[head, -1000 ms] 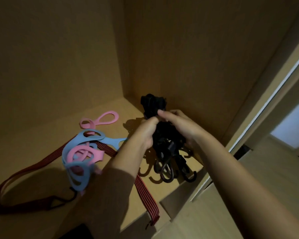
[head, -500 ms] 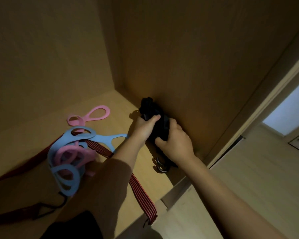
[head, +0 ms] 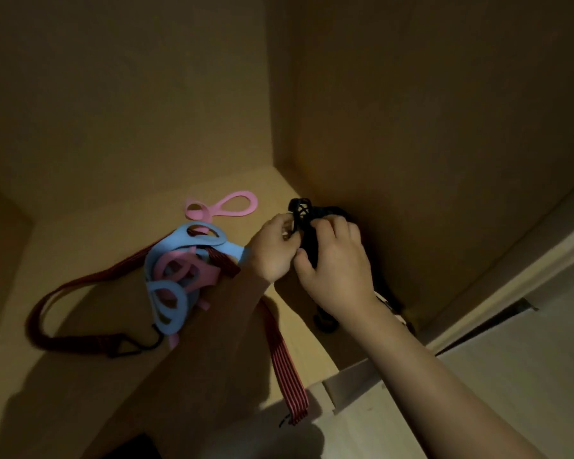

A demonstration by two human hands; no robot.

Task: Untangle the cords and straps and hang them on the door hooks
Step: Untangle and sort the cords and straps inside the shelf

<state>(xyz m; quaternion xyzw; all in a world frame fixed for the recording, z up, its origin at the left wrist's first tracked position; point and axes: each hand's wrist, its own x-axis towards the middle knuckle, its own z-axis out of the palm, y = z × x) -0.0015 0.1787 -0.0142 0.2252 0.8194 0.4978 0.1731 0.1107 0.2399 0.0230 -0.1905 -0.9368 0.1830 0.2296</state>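
A black tangled bundle of netted cord with hooks (head: 307, 217) rests in the right back corner of a wooden cupboard shelf (head: 106, 220). My left hand (head: 274, 248) grips its left side and my right hand (head: 335, 263) closes over its middle. Dark hooks (head: 325, 321) of the bundle show below my right wrist. To the left lies a heap of blue silicone straps (head: 168, 301) and pink silicone straps (head: 186, 271) tangled over a red striped elastic strap (head: 285, 366). A single pink loop strap (head: 227, 207) lies apart behind them.
The cupboard's right side wall (head: 428, 144) stands close beside my hands. The red strap's end hangs over the shelf's front edge (head: 315, 389). A light floor (head: 511, 376) and door frame (head: 527, 260) show at the lower right. No door hooks are in view.
The black bundle went from held up, hooks dangling, down into the shelf's right corner. Both hands stayed on it and my right hand now covers more of it.
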